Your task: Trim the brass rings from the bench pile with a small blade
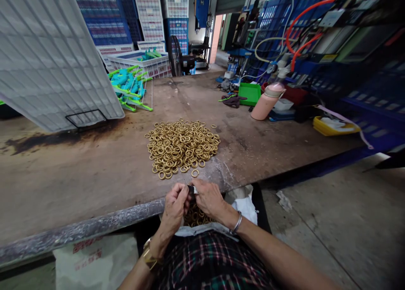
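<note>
My left hand (174, 204) and my right hand (209, 200) meet at the table's front edge, fingers bent and pinched close together. Between them is a small dark piece (191, 190) with a pale bit beside the right fingers; its kind is too small to make out. Just beyond the fingertips lies a single gold ring (195, 173). Past it spreads a heap of gold metal rings (183, 148) on the wooden table. Below my wrists, more gold rings (198, 218) sit in a white bag (245, 210) on my lap, partly hidden by my hands.
A large white plastic crate (60, 62) stands tilted at left. Green-and-blue plastic pieces (131, 87) lie behind it. At right are a green tray (249, 93), a pink bottle (267, 102) and a yellow tray (335, 127). A fan (177, 55) and stacked crates (147, 11) stand behind.
</note>
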A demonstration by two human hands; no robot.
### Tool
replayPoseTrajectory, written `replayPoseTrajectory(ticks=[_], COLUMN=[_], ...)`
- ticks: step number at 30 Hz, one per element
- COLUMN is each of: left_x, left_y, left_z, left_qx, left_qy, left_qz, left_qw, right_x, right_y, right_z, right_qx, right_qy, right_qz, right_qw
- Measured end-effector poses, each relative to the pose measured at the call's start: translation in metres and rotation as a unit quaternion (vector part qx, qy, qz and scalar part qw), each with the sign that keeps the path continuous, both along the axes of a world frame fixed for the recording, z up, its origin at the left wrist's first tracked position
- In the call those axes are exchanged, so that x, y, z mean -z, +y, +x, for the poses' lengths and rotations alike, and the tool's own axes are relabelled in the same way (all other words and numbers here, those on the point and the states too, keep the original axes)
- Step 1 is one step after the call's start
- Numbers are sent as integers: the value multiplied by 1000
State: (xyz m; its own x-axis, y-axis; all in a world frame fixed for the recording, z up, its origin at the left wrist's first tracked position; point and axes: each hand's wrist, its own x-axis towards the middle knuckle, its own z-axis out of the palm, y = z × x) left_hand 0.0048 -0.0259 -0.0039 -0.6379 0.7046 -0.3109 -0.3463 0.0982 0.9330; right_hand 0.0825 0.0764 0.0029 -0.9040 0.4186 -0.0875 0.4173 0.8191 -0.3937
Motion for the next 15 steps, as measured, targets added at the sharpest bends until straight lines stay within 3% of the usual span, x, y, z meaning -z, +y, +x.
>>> replayPoseTrajectory(ticks=[3, 9, 15], left_x=[-1, 2, -4], left_y=[-1, -4, -8], left_z=[0, 0, 7], left_qx=[4, 28, 40], left_qy=[7, 45, 9], left_qz=[0, 24, 29], left_qw=[1000, 998, 999], right_x=[1, -3, -6], right_y=[1, 7, 13], right_z=[-1, -3, -5], right_qx=[-8, -91, -30], right_qy=[0, -35, -75], right_qz=[-3, -38, 35], right_qw=[1000, 995, 996])
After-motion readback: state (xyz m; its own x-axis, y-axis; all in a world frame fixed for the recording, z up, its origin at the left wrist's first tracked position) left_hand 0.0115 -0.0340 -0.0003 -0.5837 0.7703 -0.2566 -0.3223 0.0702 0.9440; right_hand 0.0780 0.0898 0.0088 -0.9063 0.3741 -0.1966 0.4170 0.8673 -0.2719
